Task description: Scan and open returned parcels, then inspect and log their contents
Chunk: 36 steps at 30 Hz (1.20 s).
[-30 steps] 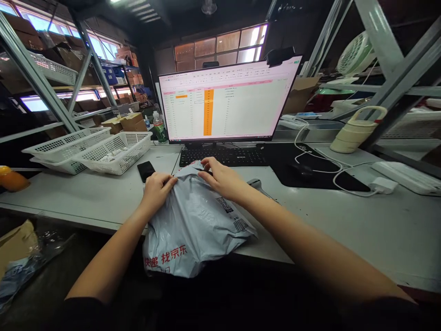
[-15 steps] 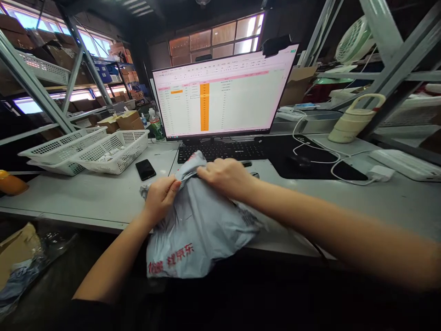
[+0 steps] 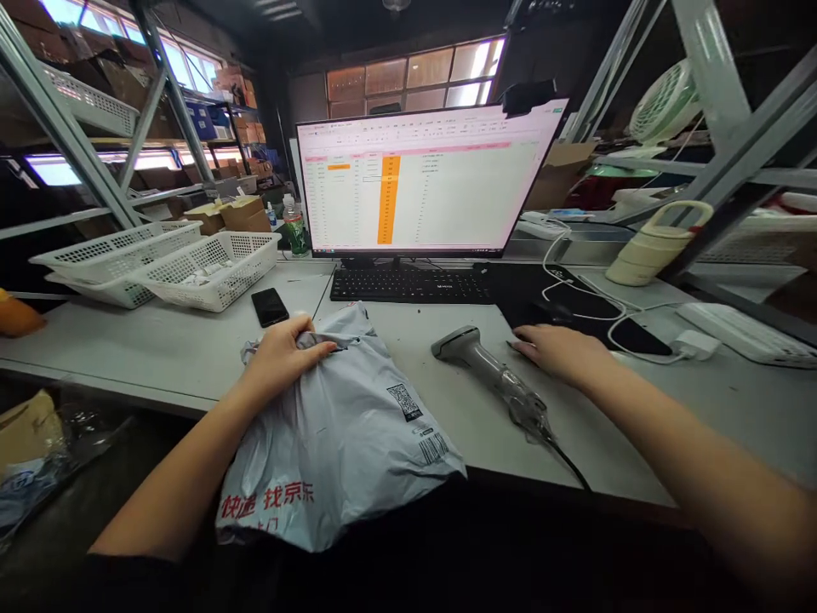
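Monitor [image 3: 472,200], white baskets [image 3: 250,277] and shelving [image 3: 102,153] around our bench [image 3: 128,340].
We see a spreadsheet with an orange column on the lit screen, a black keyboard [image 3: 408,287] in front, and a green-labelled bottle [image 3: 294,228] to the left. A black phone [image 3: 270,307] lies near the baskets; at right we have a cream flask [image 3: 648,251] with a loop handle and, above it, a fan [image 3: 665,104].

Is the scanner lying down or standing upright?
Lying down: the scanner is stretched out along the tabletop, its cord running toward the near edge.
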Each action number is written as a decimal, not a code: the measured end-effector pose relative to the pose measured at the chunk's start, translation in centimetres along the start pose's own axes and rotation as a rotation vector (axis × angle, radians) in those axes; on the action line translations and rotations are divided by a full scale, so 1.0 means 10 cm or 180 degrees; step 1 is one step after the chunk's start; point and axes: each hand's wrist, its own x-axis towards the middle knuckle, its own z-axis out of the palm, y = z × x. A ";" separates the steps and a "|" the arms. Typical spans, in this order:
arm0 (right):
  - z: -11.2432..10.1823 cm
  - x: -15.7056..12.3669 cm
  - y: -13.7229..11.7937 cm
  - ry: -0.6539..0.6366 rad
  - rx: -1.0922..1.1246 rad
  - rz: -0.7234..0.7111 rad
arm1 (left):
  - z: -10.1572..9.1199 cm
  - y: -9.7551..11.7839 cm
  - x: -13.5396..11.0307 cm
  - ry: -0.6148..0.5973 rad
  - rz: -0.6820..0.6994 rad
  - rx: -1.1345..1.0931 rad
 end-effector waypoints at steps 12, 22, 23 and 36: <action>-0.39 -0.49 -2.23 0.0463 0.1249 -0.2615 | 0.14 0.07 0.20 -0.0164 0.0577 0.0240; -0.26 -1.26 -1.64 0.1564 0.0809 -0.3467 | -0.59 -0.99 0.57 0.1067 -0.0187 0.0239; -0.22 -1.30 -1.60 0.1526 0.0847 -0.3432 | -0.61 -1.05 0.58 0.1150 -0.0262 0.0215; -0.34 -0.71 -1.75 0.0403 0.1308 -0.2786 | -0.18 -0.24 0.44 0.1482 0.0258 -0.1052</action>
